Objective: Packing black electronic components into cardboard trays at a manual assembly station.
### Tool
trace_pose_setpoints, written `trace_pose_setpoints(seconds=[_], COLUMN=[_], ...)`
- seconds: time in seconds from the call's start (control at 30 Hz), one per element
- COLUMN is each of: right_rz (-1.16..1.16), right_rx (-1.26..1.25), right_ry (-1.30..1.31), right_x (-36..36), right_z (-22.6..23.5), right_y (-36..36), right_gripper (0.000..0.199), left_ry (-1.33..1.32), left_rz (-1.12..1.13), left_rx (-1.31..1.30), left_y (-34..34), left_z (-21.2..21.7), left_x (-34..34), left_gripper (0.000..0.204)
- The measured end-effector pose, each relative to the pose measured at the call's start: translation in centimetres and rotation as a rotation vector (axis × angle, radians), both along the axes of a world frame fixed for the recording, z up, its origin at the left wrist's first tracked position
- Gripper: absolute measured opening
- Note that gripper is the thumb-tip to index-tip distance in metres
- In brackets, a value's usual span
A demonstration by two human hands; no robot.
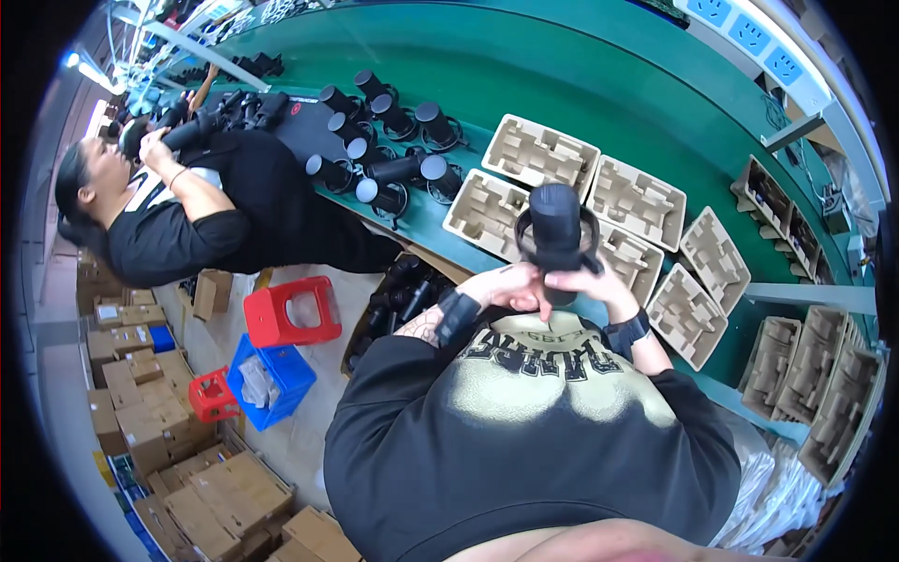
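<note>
Upright in front of my chest is a black microphone (pixel 556 217) with a ring-shaped shock mount around its body. My left hand (pixel 513 285) grips its lower part from the left, fingers curled in. From the other side, my right hand (pixel 607 288) closes around the same lower part, just under the ring. Moulded pulp trays (pixel 640 199) with shaped hollows lie on the green bench just beyond the microphone, and it covers part of them. Left of the trays stands a group of similar black microphones (pixel 393 116), most of them with ring mounts.
A co-worker (pixel 178 225) stands at the bench on the left, holding a black microphone. Stacked pulp trays (pixel 785 370) are at the right. Behind me on the left are a red stool (pixel 267 314), a blue crate (pixel 292 379) and cardboard boxes (pixel 229 496). A power strip (pixel 749 36) runs above the bench.
</note>
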State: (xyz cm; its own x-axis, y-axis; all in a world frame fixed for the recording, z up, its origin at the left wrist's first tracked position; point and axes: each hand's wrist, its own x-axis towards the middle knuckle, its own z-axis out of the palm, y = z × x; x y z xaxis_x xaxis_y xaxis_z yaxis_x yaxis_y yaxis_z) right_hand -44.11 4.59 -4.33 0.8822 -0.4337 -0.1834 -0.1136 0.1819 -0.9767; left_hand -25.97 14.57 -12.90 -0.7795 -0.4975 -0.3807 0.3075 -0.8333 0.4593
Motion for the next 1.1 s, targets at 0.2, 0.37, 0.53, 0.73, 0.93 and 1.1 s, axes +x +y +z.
trace_pose_setpoints(seconds=[0.2,0.37,0.53,0.73,0.93,1.1], right_rz=[-0.190,-0.037,-0.166,-0.376,-0.083,-0.109], right_rx=[-0.340,0.027,-0.194,-0.636,-0.747,-0.799], right_ry=[0.315,0.215,0.730,0.612,0.701,0.583], right_x=[1.4,6.6,10.3,11.0,10.7,10.6], right_z=[-4.6,-5.6,-7.1,-8.7,-5.5,-4.4], right_y=[-8.1,-14.9,-19.6,-16.1,-13.1,-13.2], right_gripper=[0.073,0.061,0.052,0.068,0.086,0.084], left_ry=[-1.251,-2.102,-1.833,-1.763,-1.752,-1.565], left_rz=[1.054,0.952,0.503,0.698,0.871,1.091], left_rx=[-0.585,-1.034,-0.862,-0.828,-0.840,-0.760], left_y=[0.8,-2.4,-3.7,-1.1,0.2,0.4], left_z=[1.7,2.9,0.9,3.2,3.6,5.6], left_x=[9.4,14.6,17.1,17.9,19.2,19.8], left_gripper=[0.036,0.046,0.051,0.055,0.054,0.054])
